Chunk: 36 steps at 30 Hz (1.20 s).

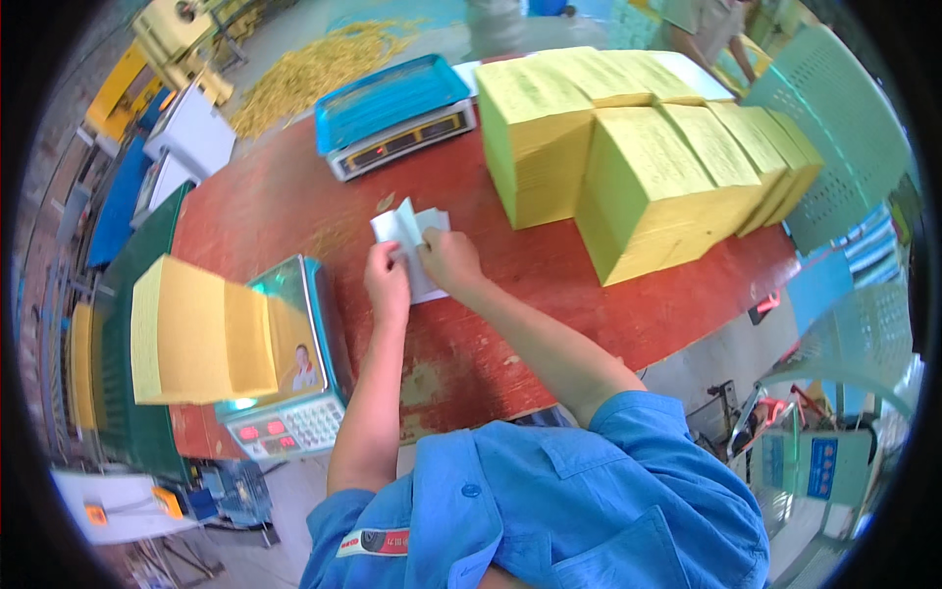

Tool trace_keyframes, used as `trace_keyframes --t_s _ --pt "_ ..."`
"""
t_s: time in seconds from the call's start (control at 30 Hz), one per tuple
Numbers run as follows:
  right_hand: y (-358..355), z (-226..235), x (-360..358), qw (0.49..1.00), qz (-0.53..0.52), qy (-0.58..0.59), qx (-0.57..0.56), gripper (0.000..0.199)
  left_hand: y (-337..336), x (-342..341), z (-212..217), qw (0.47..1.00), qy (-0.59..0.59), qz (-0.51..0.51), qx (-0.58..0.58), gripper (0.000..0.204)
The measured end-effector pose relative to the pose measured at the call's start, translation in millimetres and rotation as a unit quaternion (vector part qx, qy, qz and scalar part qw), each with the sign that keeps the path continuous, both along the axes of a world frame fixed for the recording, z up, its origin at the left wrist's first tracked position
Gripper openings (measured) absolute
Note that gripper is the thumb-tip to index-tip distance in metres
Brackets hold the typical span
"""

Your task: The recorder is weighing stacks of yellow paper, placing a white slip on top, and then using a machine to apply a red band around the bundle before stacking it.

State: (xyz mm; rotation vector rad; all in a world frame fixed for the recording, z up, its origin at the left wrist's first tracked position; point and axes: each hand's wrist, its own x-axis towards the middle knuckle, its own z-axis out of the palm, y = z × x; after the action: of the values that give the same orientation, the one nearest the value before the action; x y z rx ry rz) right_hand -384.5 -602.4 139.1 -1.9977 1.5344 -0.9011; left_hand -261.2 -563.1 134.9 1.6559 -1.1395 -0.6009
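White paper slips (410, 239) on red table (294, 196) | your left hand (389, 287) and right hand (448, 259) pinch them | yellow stacks (628, 167) at two o'clock | keep edges squared, thumbs pressing flat.

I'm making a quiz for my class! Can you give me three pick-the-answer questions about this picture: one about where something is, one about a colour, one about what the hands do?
1. Where is the near scale?
A. left of the hands
B. on the chair
C. under the table

2. What colour are the big stacks?
A. blue
B. yellow
C. pink

3. What are the hands doing?
A. resting flat
B. pressing scale keys
C. gripping white paper

Answers: 1 A, it sits by the table's left end. 2 B, all are yellow. 3 C, left hand and right hand both pinch it.
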Motion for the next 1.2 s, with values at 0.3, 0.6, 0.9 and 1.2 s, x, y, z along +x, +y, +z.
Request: trace_keyframes --t_s 0.3,0.6,0.9,1.2 --pt "74.9 27.1 -150.4 0.984 0.024 -0.154 0.091 0.028 113.3 26.8 54.5 0.991 0.059 -0.087 -0.081 0.043" --pt "153.4 -0.1 -330.2 0.982 -0.148 0.111 0.040 0.026 120.1 -61.7 167.5 0.931 -0.212 -0.294 -0.048 0.006" --pt "160.5 -17.7 -342.4 0.986 -0.141 -0.042 -0.083 0.008 -50.0 -262.8 215.9 0.923 0.291 -0.249 0.028 0.019" --pt "165.4 -15.5 -353.9 0.985 -0.079 -0.111 -0.106 0.007 -84.2 -265.4 180.4 0.977 0.038 -0.205 0.050 0.055"
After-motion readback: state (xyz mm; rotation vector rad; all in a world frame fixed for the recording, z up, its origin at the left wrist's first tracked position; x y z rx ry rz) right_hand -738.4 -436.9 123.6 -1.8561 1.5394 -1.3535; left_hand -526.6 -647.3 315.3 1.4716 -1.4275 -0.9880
